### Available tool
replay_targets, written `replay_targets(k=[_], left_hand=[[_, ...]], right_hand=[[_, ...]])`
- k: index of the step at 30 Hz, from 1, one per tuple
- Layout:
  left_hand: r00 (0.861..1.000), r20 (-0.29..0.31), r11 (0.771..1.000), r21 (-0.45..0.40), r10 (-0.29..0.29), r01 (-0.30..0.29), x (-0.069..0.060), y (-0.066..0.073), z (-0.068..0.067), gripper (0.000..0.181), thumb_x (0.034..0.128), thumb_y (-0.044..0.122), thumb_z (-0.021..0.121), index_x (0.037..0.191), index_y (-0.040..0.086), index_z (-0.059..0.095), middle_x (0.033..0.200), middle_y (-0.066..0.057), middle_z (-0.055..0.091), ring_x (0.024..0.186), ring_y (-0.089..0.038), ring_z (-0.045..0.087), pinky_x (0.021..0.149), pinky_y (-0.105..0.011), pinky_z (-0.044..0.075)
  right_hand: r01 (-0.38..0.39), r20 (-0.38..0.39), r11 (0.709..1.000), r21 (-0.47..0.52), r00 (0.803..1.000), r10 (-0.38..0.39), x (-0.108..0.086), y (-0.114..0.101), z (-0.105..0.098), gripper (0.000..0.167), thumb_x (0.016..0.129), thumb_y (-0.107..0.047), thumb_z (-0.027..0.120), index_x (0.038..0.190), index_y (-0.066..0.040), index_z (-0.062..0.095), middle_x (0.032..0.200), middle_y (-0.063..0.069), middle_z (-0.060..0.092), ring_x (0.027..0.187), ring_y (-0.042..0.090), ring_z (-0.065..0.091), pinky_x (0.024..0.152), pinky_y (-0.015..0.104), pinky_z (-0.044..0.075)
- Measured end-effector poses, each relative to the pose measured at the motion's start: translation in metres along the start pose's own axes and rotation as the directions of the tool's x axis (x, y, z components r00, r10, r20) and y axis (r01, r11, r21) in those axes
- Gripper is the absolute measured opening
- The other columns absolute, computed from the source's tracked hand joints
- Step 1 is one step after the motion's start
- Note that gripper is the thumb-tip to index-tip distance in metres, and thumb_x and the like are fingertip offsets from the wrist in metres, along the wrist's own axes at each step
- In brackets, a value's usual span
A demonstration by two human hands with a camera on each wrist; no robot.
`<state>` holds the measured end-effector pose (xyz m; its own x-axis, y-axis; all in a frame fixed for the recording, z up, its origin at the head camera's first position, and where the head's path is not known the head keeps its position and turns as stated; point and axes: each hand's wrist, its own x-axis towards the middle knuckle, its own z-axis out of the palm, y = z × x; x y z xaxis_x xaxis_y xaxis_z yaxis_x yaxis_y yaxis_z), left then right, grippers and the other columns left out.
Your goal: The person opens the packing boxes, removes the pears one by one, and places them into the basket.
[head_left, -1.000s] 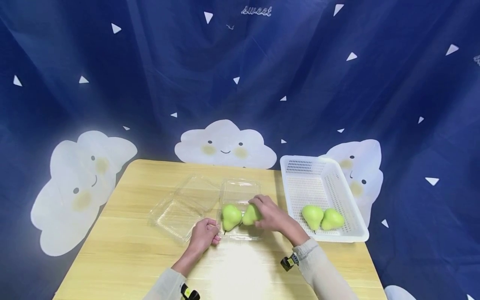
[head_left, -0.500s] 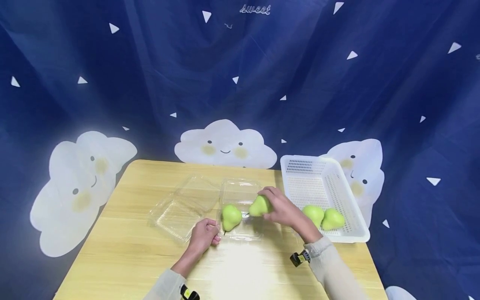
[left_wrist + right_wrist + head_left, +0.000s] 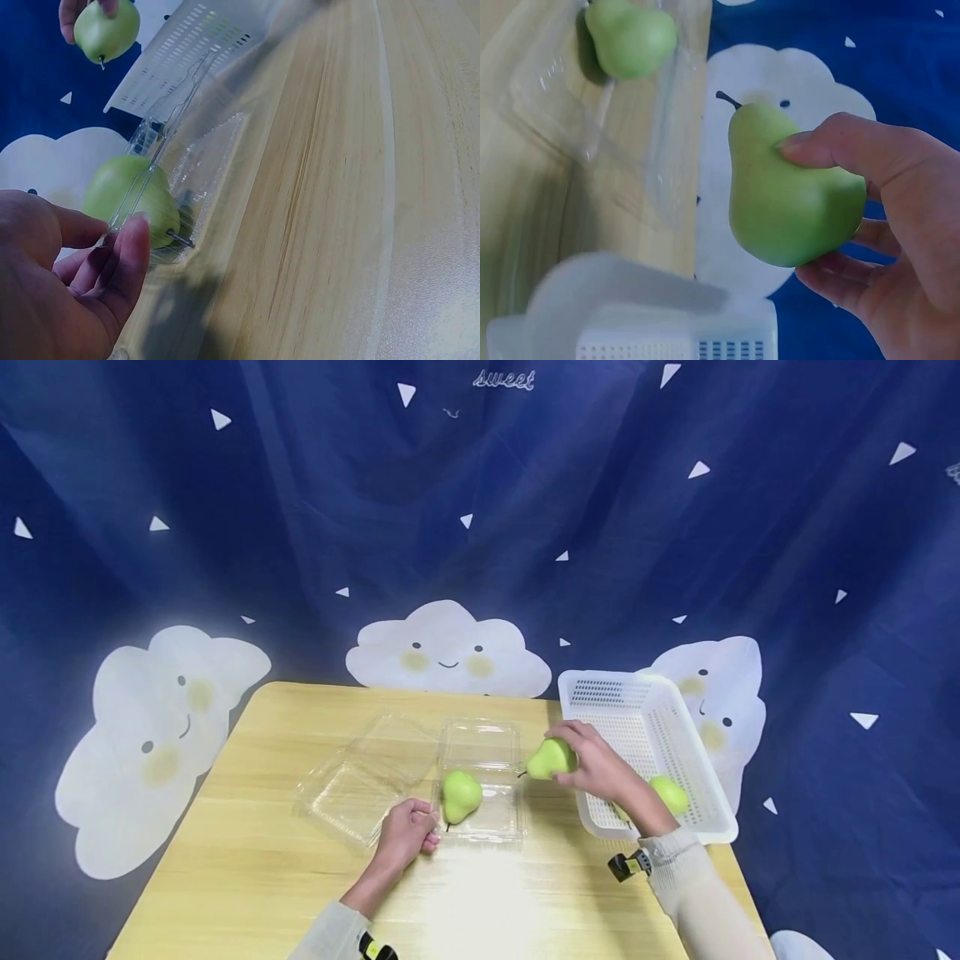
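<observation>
My right hand (image 3: 600,766) holds a green pear (image 3: 551,759) above the table, between the clear plastic clamshell box (image 3: 501,817) and the white basket. In the right wrist view, thumb and fingers wrap that pear's round body, its stem pointing away. A second pear (image 3: 461,796) lies in the left half of the clamshell's front tray; the lid is folded back behind. My left hand (image 3: 407,833) pinches the tray's left rim between thumb and fingers, seen close in the left wrist view. One pear (image 3: 670,794) shows in the basket; another there is mostly hidden behind my right wrist.
The white perforated basket (image 3: 731,827) stands at the table's right side. Another unfolded clear clamshell (image 3: 352,797) lies to the left of my left hand. A dark blue curtain (image 3: 480,485) with clouds hangs behind the wooden table (image 3: 247,827).
My right hand has lifted the pear out of the clamshell's right half and carried it right, towards the basket. My left hand has stayed at the tray's rim.
</observation>
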<state>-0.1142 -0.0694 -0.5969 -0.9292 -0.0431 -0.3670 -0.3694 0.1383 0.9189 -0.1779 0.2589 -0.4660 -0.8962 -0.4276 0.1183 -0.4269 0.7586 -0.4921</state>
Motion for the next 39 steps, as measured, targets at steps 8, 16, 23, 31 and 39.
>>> replay_targets(k=[8,16,23,31,39], left_hand=[[1.0,0.003,1.0,-0.005,0.002,-0.002,-0.001,0.001,0.0,0.022,0.0958,0.003,0.067,0.113,-0.01,0.063,0.085,-0.02,0.07,0.057,-0.014,0.068,0.055,-0.035,0.066],[1.0,0.008,1.0,0.0,0.017,-0.017,-0.002,0.001,0.0,0.023,0.0958,0.004,0.068,0.113,-0.01,0.062,0.083,-0.019,0.07,0.057,-0.015,0.068,0.055,-0.035,0.066],[1.0,0.005,1.0,0.002,0.014,-0.014,-0.001,-0.001,0.001,0.023,0.0959,0.004,0.068,0.114,-0.01,0.063,0.083,-0.018,0.07,0.057,-0.014,0.068,0.056,-0.038,0.066],[1.0,-0.002,1.0,0.005,0.012,-0.012,0.0,-0.002,0.001,0.023,0.096,0.004,0.068,0.113,-0.01,0.063,0.084,-0.017,0.071,0.056,-0.014,0.068,0.056,-0.037,0.066],[1.0,-0.011,1.0,0.016,0.01,-0.009,0.0,-0.001,0.0,0.022,0.0962,0.005,0.067,0.112,-0.009,0.064,0.083,-0.016,0.071,0.056,-0.014,0.068,0.055,-0.034,0.066]], right_hand=[[0.007,-0.056,1.0,-0.017,0.998,-0.008,-0.006,0.013,-0.014,0.062,0.072,-0.014,0.088,0.129,-0.007,0.066,0.134,0.021,0.061,0.119,0.042,0.06,0.098,0.064,0.058],[0.016,-0.104,1.0,-0.02,0.994,-0.018,-0.009,0.03,-0.023,0.058,0.072,-0.014,0.089,0.125,-0.006,0.069,0.13,0.022,0.063,0.115,0.042,0.063,0.096,0.063,0.058],[-0.063,-0.097,0.998,-0.022,0.993,0.061,-0.013,0.054,-0.031,0.058,0.076,-0.015,0.088,0.129,-0.005,0.066,0.133,0.023,0.062,0.114,0.044,0.064,0.095,0.063,0.06],[-0.116,-0.101,0.993,0.018,0.988,0.117,-0.019,0.083,-0.039,0.055,0.079,-0.014,0.086,0.128,-0.001,0.066,0.132,0.028,0.061,0.113,0.044,0.063,0.092,0.059,0.062],[-0.182,-0.103,0.983,0.035,0.977,0.184,-0.025,0.105,-0.043,0.053,0.081,-0.015,0.086,0.128,0.0,0.066,0.134,0.03,0.059,0.113,0.047,0.063,0.091,0.059,0.063]])
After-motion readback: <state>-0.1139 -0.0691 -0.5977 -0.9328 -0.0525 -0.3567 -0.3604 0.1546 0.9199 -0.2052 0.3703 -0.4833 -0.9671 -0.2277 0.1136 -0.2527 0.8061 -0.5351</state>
